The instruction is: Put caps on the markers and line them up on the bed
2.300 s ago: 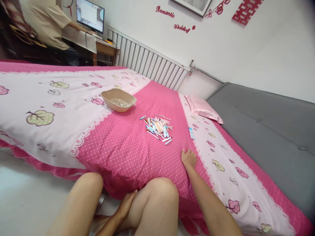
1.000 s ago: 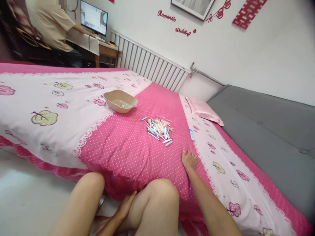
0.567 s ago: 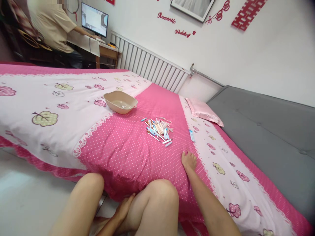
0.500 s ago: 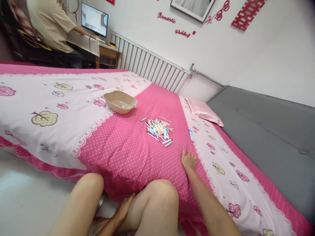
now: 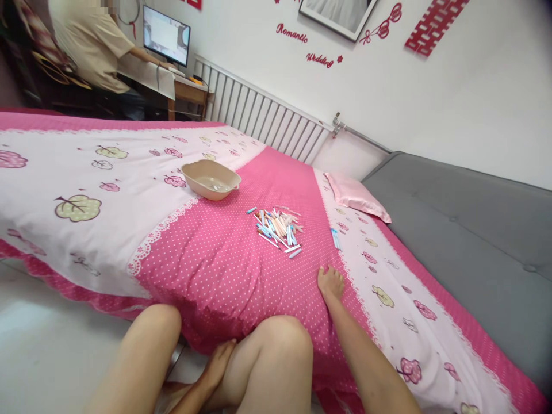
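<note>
My right hand point(image 5: 331, 282) rests on the pink dotted part of the bedspread point(image 5: 207, 253), palm down with its fingers apart, holding nothing. Beyond it, to the left, lies a loose pile of slim sticks that look like pens point(image 5: 279, 227), in white, blue, beige and brown. A few light-blue pens point(image 5: 336, 238) lie side by side just above my right hand, near the lace band. Down between my knees, my left hand point(image 5: 221, 357) lies along my inner leg with its fingers stretched out. A beige plastic basin point(image 5: 211, 187) stands left of the pile, with small pale pieces inside.
A pink pillow point(image 5: 357, 196) lies near the grey padded headboard point(image 5: 466, 241). White railings point(image 5: 267, 106) run along the wall. At the far left, a person in a beige shirt point(image 5: 88, 46) sits at a desk point(image 5: 187, 90) with a monitor point(image 5: 166, 35).
</note>
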`<action>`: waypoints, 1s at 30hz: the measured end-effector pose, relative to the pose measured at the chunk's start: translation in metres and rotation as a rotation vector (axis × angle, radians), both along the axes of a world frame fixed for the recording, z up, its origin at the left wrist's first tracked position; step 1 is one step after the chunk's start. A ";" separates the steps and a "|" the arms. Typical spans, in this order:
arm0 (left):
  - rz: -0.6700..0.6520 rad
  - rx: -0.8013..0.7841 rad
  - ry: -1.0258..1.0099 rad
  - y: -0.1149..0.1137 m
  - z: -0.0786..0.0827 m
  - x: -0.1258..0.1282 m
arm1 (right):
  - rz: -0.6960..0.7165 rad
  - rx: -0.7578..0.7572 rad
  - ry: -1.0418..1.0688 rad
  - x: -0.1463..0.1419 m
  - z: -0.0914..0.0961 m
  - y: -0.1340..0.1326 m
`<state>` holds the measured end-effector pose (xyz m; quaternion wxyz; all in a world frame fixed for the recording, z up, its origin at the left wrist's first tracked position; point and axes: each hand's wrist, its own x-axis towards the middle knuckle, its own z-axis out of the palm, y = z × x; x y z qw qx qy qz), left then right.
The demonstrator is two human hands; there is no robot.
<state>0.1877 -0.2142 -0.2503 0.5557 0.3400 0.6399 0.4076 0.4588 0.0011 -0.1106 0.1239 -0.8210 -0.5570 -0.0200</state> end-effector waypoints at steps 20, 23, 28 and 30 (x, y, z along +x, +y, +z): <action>-0.098 0.117 -0.022 -0.011 0.052 0.007 | 0.006 -0.009 0.000 0.000 0.002 -0.001; -0.110 0.144 -0.028 -0.009 0.051 0.008 | 0.010 -0.008 -0.002 0.000 0.002 -0.001; -0.119 0.147 -0.083 -0.006 0.048 0.010 | 0.013 -0.008 0.001 0.000 0.002 -0.001; -0.095 0.129 -0.089 -0.005 0.049 0.010 | 0.011 -0.009 0.001 0.000 0.001 -0.001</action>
